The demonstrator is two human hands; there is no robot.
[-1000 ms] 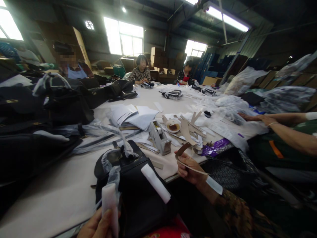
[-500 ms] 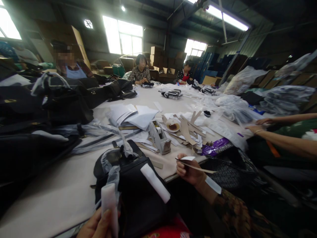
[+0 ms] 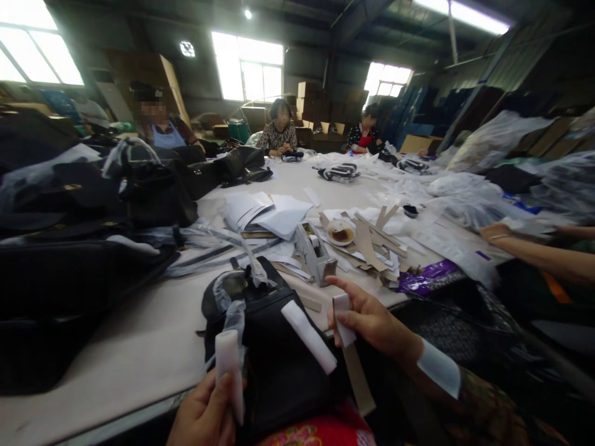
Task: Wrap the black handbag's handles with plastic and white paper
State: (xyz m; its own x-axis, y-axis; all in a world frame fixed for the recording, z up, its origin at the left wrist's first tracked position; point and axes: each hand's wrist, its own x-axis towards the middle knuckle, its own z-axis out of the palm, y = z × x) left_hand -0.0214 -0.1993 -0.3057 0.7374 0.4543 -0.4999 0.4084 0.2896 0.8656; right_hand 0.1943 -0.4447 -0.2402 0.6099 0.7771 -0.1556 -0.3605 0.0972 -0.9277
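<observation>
A black bag point(image 3: 274, 347) lies in front of me at the table's near edge, its handle and straps partly wrapped in clear plastic. My left hand point(image 3: 207, 406) pinches a strap end wrapped in white foam point(image 3: 227, 359), at the bag's left side. Another white foam wrap point(image 3: 309, 337) lies across the bag's right side. Right of the bag, my right hand point(image 3: 372, 316) holds a grey-brown cardboard strip point(image 3: 357, 381) with a white piece on it between thumb and fingers, index finger stretched out. The strip hangs downward. A tape dispenser point(image 3: 313, 254) stands just beyond this hand.
Black bags point(image 3: 83, 279) are piled on the left. White sheets point(image 3: 264, 214), cardboard strips point(image 3: 372, 241) and a bowl point(image 3: 341, 233) lie mid-table. Purple plastic point(image 3: 427, 277) lies at right, near a co-worker's arm point(image 3: 548, 251). Several people sit around the table.
My right hand has turned, so the cardboard strip now hangs down instead of lying level, and its index finger has stretched out. The view has swung left. My left hand keeps its pinch.
</observation>
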